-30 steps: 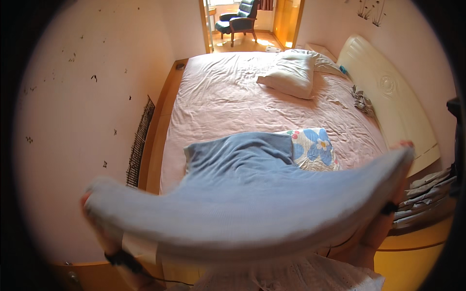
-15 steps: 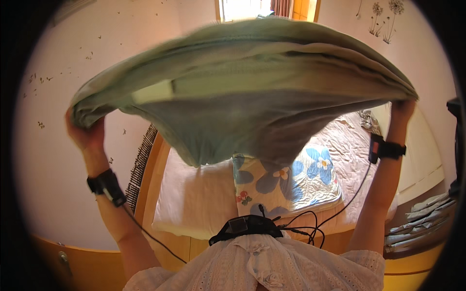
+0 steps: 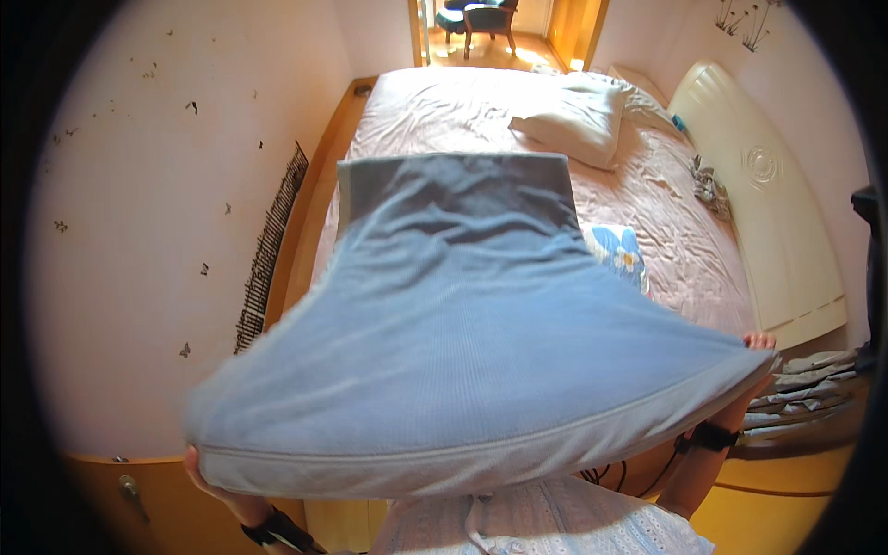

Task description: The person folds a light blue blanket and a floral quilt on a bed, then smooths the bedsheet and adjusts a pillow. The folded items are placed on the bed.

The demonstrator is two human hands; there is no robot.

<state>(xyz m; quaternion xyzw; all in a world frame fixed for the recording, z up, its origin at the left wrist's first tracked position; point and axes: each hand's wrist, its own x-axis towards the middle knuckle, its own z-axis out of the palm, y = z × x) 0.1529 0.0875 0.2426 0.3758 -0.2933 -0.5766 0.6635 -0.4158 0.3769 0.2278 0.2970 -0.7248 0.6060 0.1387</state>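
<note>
A large blue-grey cloth [image 3: 462, 324] with a paler stitched border is stretched wide between my hands. Its near edge runs just in front of my shirt, while the far part reaches out over the bed and shows loose wrinkles. My left hand [image 3: 205, 474] grips the near left corner; most of its fingers are behind the fabric. At the near right corner, fingertips of my right hand [image 3: 760, 342] curl over the border, closed on it. Beyond the cloth's right side peeks a white fabric item with blue flowers [image 3: 618, 254], mostly covered from view.
The bed [image 3: 425, 106] has a wrinkled pale pink sheet. On it lie a white pillow [image 3: 583, 120] and a crumpled patterned cloth [image 3: 709, 188]. A cream headboard [image 3: 768, 185] stands on the right, folded fabrics [image 3: 805, 398] below it. Wooden cabinetry [image 3: 166, 513] is at lower left.
Both hands have come down from high up, bringing the cloth's held edge toward my body. The cloth has spread out forward over the bed, hiding most of the flowered item.
</note>
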